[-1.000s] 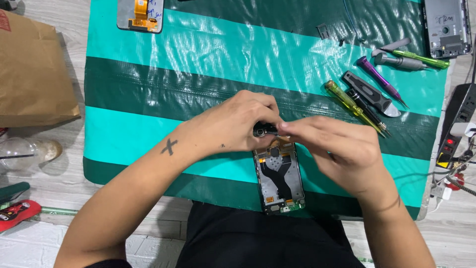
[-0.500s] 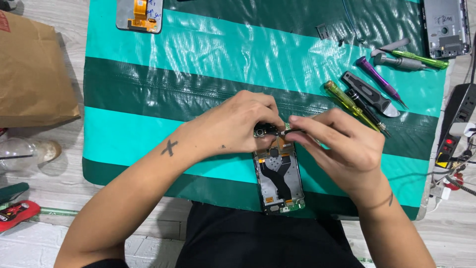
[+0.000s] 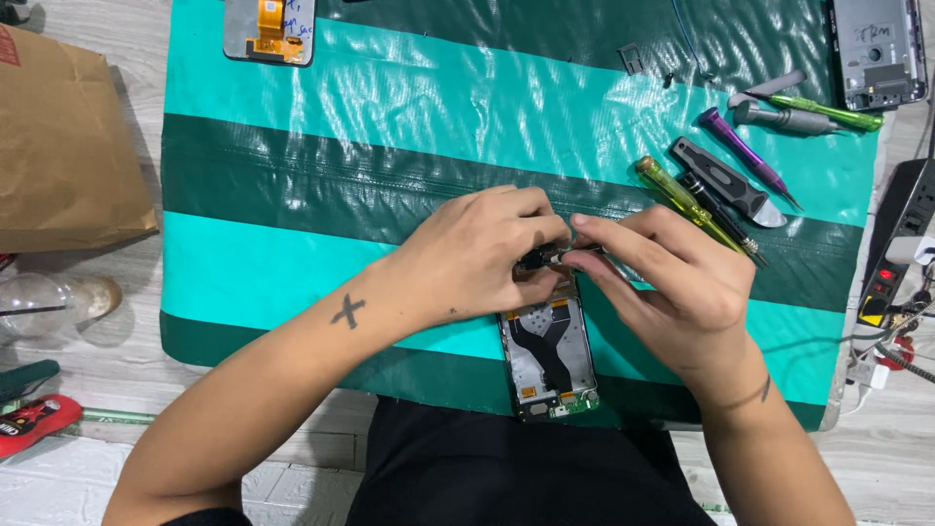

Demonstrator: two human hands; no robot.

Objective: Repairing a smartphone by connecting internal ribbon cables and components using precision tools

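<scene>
- we have the opened phone frame [image 3: 548, 356] lying on the striped green mat [image 3: 292, 263], just below where our fingers meet; its back is off and the inner boards and black flex show, so the strip-down looks well along.
- our left hand [image 3: 477, 255] is curled shut over the frame's top end, fingertips pressed on a small dark part [image 3: 535, 260] there.
- our right hand [image 3: 672, 282] pinches together against that same part, thumb and forefinger closed on something thin; we cannot tell whether it is a tool or a piece.
- right of the grip, untouched: a yellow screwdriver [image 3: 682, 202], a black pry tool [image 3: 729, 182], a purple driver [image 3: 745, 148].
- far above the grip, a detached screen panel [image 3: 268, 29] and a grey back cover [image 3: 877, 49] are already set aside.
- we judge the lower boards still in place, so removal remains.
</scene>
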